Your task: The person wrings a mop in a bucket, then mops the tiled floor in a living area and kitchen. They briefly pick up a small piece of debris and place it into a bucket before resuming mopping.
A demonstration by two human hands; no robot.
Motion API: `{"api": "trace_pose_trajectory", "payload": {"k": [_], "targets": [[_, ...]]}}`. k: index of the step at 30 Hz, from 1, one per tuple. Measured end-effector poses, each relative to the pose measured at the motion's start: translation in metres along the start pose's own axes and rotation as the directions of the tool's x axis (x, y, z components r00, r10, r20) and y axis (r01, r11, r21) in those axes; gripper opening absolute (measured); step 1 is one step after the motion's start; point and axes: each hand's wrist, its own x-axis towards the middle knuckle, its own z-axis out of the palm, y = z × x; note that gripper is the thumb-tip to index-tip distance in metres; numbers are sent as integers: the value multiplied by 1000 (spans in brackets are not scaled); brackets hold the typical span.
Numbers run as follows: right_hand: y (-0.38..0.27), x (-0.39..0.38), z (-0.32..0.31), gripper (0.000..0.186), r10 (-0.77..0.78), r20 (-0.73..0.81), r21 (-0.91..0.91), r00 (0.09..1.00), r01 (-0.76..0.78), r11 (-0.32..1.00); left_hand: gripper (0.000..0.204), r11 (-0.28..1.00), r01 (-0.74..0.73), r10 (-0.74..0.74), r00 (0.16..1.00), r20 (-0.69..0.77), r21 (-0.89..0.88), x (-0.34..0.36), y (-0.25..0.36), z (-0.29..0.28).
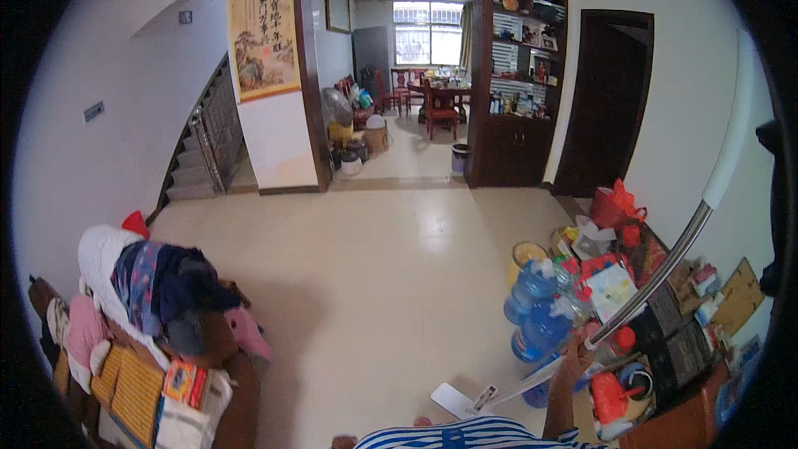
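My right hand (575, 353) is closed around the pole of a mop (648, 283), which has a steel shaft and a white upper section rising along the right side of the head view. The mop's flat white head (450, 399) rests low on the tiled floor, in front of my striped clothing (457, 436). Just left of my right hand stand large blue water bottles (536, 333), beside piled boxes, bags and red containers. My left hand is out of view.
Clothes (179, 299) cover a seat at left. Stairs (187, 166) rise back left. A doorway leads to a dining table (445, 87) with chairs and a bucket (460, 160). A dark cabinet (515, 141) and dark door (603, 100) line the back right, above piled goods (669, 333).
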Motion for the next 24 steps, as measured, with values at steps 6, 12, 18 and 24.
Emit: {"api": "trace_pose_trajectory", "payload": {"k": [6,12,18,24], "targets": [[59,56,166,32,93,-11,-11,996,-93,996,17,904,318,-318,947,45,-286,92,-43,-50],[145,110,342,38,-87,55,-120,995,93,988,13,907,335,-344,939,10,-256,209,-97,-119],[193,172,500,38,-114,71,-146,991,123,981,24,988,41,27,898,-440,146,385,-164,-230],[251,240,620,37,-208,-44,-154,977,199,968,23,218,-123,-347,917,-195,-968,611,-189,-401]]}}
